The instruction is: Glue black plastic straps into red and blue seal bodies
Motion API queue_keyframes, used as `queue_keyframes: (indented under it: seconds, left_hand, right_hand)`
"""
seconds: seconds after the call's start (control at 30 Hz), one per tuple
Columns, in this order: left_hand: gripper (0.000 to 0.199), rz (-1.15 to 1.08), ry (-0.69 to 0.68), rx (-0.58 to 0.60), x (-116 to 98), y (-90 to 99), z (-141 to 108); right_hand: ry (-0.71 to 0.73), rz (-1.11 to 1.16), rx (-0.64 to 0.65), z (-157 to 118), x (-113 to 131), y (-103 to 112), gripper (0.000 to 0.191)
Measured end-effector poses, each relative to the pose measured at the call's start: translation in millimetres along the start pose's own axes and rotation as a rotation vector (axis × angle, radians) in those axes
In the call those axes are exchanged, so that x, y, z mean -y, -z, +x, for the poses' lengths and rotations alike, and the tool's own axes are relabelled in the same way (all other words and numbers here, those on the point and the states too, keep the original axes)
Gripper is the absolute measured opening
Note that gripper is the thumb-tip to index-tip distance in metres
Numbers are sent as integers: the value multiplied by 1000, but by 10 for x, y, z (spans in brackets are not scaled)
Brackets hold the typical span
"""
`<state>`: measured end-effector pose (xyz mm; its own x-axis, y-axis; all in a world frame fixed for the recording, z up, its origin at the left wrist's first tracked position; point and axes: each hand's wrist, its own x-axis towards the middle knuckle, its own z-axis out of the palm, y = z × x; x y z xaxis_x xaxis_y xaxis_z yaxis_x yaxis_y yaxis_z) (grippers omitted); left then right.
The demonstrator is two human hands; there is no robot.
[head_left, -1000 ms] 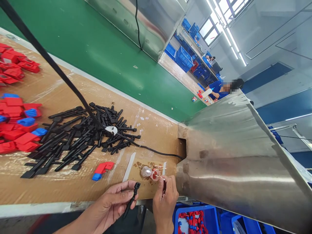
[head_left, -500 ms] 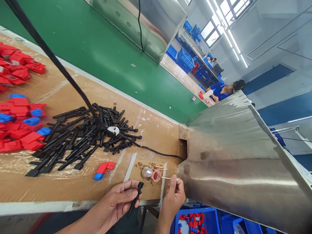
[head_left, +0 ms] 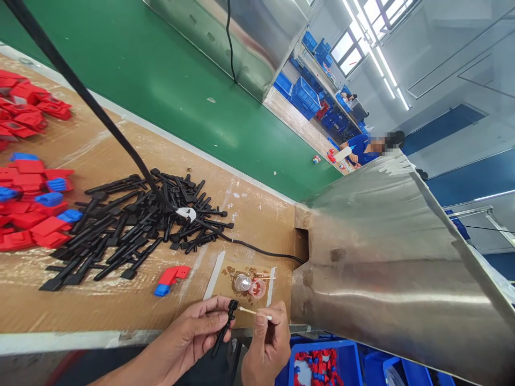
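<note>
My left hand (head_left: 197,329) grips a small black plastic part (head_left: 220,339) between thumb and fingers, its square head pointing up and its shaft slanting down. My right hand (head_left: 269,343) pinches a cotton swab (head_left: 248,310). One tip of the swab is right beside the head of the black part; whether they touch I cannot tell. The other white tip shows by the thumb. Just behind the hands stand a clear cup (head_left: 242,282) and a cup of reddish liquid (head_left: 257,289), with more swabs lying by them on a stained patch.
Many black parts (head_left: 116,230) lie heaped on the cardboard-covered table, a black cable (head_left: 116,131) crossing above. Red and blue pieces (head_left: 28,209) are piled at left; one red-blue piece (head_left: 172,276) lies apart. A metal panel (head_left: 374,257) rises at right, above a blue bin (head_left: 348,354). A person sits beyond.
My right hand has moved left and toward me, bringing the swab from the reddish cup to the head of the black part. My left hand has stayed almost still.
</note>
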<state>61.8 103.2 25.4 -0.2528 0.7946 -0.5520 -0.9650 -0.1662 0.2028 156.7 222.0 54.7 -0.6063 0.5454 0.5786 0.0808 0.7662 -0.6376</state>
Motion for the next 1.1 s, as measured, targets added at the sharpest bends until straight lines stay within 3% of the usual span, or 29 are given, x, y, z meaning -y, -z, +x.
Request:
queue_keyframes:
  seconds: [0.23,0.5,0.63,0.8,0.9,1.03,1.1]
  left_hand:
    - [57,-18,-14,0,72,48,48]
    - [53,43,-61,34,-28,-54,-72]
    - [57,18,-44,1,-35,-69,-92]
    - [46,-1,-69,41,4,-24,-90]
    - [49,6,-58,42,8,-17,-92]
    - [48,11,-79,26,-6,-55,-117]
    - [47,15,-92,23,2,-63,-119]
  right_hand:
    - [121,-156,56,15,39,-36,22]
    - [244,-207,180,28,76,-14,24]
    - [144,-92,55,40,51,7,24]
    - [-82,-69,-119,46,-125,116,28]
    - [-58,-138,-98,103,-278,151,25]
    - [67,-213,26,167,-431,85,25]
    - [53,-242,73,152,-477,60,20]
